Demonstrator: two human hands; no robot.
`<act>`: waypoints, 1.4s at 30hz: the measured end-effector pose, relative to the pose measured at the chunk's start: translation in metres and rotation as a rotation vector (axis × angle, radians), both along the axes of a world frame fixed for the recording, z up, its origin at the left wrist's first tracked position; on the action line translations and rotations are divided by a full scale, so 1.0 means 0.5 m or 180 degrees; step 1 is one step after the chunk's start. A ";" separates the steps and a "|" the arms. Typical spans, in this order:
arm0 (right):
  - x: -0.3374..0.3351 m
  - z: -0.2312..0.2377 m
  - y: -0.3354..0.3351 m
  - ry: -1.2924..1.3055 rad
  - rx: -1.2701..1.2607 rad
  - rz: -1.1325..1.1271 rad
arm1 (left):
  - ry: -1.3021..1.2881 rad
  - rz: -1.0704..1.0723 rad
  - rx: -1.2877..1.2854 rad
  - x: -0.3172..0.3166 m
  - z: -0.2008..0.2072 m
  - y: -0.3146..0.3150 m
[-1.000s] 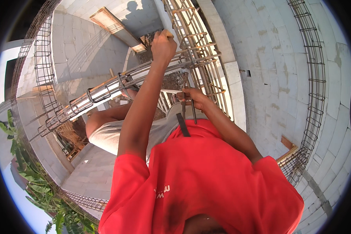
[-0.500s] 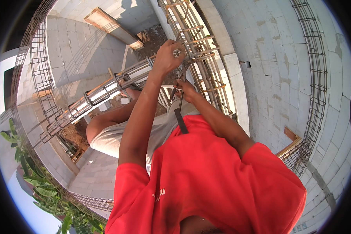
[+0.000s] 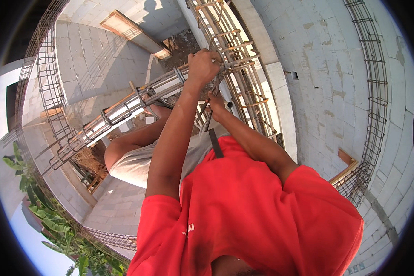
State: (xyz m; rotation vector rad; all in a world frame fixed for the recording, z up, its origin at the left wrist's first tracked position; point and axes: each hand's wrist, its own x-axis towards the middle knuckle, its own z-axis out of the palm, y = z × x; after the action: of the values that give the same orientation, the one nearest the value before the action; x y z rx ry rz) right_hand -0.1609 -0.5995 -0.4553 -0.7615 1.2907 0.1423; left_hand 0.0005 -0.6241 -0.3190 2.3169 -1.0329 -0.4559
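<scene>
My left hand is closed, its fingers curled down at the joint where two rebar cages meet. What it grips there is too small to make out. Just below it, my right hand is wrapped round the handles of a pair of pincers. The jaws point up toward the joint, close under my left hand. One rebar cage runs from the joint to the lower left, with square stirrups round its long bars. The other cage lies along the wall top, passing beside both hands.
Below my bent leg lies a rubble-strewn floor. A wooden frame leans against the grey block wall. More rebar cages curve along the wall at right and at the far left. Green leaves show at lower left.
My right hand has moved slightly up and left, bringing the pincers closer to the joint with their handles nearer together. My left hand has shifted only a little and stays at the joint.
</scene>
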 end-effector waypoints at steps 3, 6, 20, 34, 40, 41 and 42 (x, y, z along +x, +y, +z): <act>-0.001 0.004 -0.006 0.0095 0.0023 0.0033 | -0.0014 -0.0240 0.0212 0.002 0.007 0.008; -0.002 -0.003 -0.008 -0.0006 -0.0151 0.0093 | -0.0149 -0.0458 0.0403 0.007 0.012 0.011; 0.019 -0.038 -0.013 0.0289 -0.1014 0.0573 | -0.0367 -0.0483 0.0741 -0.012 0.029 0.000; 0.025 -0.018 -0.014 -0.0017 -0.1705 0.0453 | 0.0009 -0.0421 -0.1335 -0.016 0.023 0.028; 0.015 0.061 -0.043 -0.0451 -0.0202 -0.0284 | 0.0380 0.0006 -0.1290 -0.021 0.010 0.015; 0.011 0.064 -0.045 -0.0394 -0.0325 -0.0188 | 0.0352 -0.0007 -0.1316 -0.021 0.009 0.013; 0.009 0.061 -0.045 -0.0278 -0.0384 -0.0061 | 0.0378 0.0007 -0.1285 -0.021 0.008 0.011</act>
State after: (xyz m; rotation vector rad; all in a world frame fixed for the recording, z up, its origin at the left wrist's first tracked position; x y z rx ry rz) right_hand -0.1565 -0.6220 -0.4245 -0.8490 1.2311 0.0156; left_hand -0.0099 -0.6185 -0.3149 1.9106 -0.9644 -0.3424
